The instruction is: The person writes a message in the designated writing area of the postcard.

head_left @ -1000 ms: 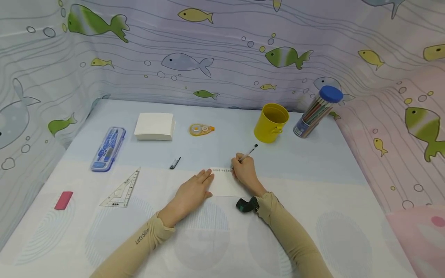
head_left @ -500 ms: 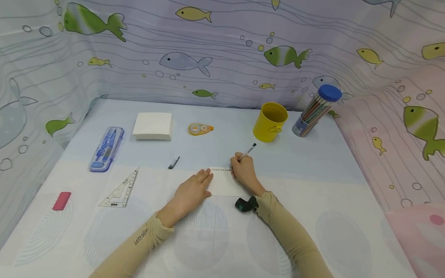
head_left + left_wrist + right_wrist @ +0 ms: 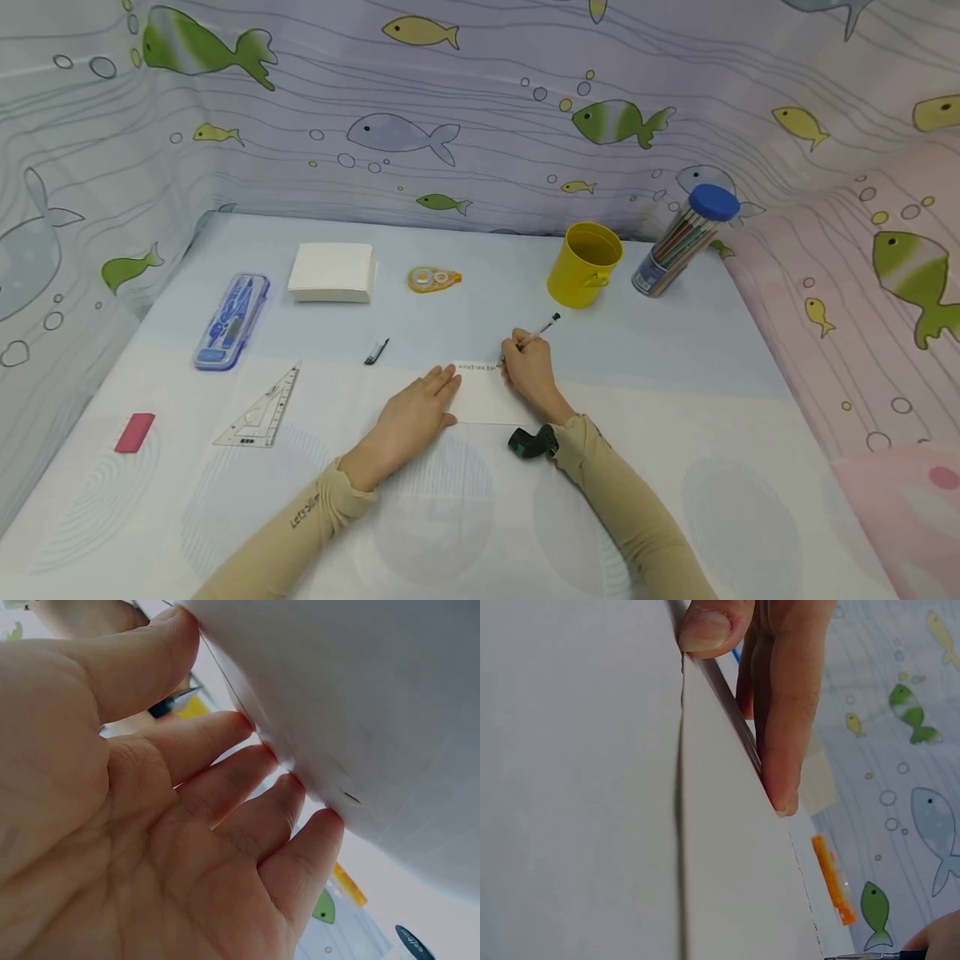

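the card [image 3: 483, 393] lies flat near the middle of the bench [image 3: 675, 467], slightly toward the front edge. it reads as thin, light and semi-stiff: it would slide on the cloth and bend if lifted by one corner. the left hand [image 3: 414, 414] rests on it with straight fingers [image 3: 247, 769], pressing the left edge down; that flat pressure looks sufficient to stop it shifting. the right hand [image 3: 529, 372] grips a pen [image 3: 537, 333], fingers curled round the barrel, tip at the card's far right corner beside a line of small writing. the pen is rigid, narrow and light; the hold sits low on the barrel, near the tip.

the bench carries a smooth printed cloth, pale blue at the back and white in front. toward the back edge stand a yellow cup [image 3: 586, 264] and a tube of pencils [image 3: 684, 239], with a tape dispenser [image 3: 433, 279] and a white box [image 3: 332, 272] to their left. near the left edge lie a blue case [image 3: 232, 321], a set square [image 3: 262, 410] and a pink eraser [image 3: 136, 432]. a pen cap [image 3: 377, 352] lies behind the card. fish-print curtains enclose three sides.
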A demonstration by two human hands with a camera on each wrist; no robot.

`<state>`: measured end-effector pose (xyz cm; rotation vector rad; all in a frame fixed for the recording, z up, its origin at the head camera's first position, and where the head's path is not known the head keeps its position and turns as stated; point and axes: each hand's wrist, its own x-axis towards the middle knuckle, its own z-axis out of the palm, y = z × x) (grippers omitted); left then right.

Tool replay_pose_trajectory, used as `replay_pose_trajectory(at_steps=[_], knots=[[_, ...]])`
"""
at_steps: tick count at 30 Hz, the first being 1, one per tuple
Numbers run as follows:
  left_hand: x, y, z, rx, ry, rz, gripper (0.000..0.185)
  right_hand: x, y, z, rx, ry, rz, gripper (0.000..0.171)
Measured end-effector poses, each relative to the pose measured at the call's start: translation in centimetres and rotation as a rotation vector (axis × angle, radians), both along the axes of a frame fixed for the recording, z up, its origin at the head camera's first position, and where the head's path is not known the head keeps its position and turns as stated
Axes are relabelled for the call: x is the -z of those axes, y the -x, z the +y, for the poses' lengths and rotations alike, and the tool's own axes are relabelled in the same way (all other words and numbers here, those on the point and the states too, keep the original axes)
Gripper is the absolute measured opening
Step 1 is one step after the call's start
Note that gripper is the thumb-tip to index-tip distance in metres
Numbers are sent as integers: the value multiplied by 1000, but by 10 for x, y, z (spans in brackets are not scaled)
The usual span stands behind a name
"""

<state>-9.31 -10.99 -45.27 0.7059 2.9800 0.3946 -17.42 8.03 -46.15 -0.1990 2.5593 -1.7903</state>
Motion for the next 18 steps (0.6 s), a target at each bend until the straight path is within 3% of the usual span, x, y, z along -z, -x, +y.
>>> replay_pose_trajectory(at_steps=[4, 11, 18], knots=[[0, 0, 0, 1, 2, 0, 58, -5, -2, -1, -4, -8, -1, 38], [1, 0, 0, 2, -3, -4, 58, 28, 12, 3, 29, -23, 22, 38], [0, 1, 0, -2, 5, -14, 58, 30, 13, 4, 10, -8, 50, 37]])
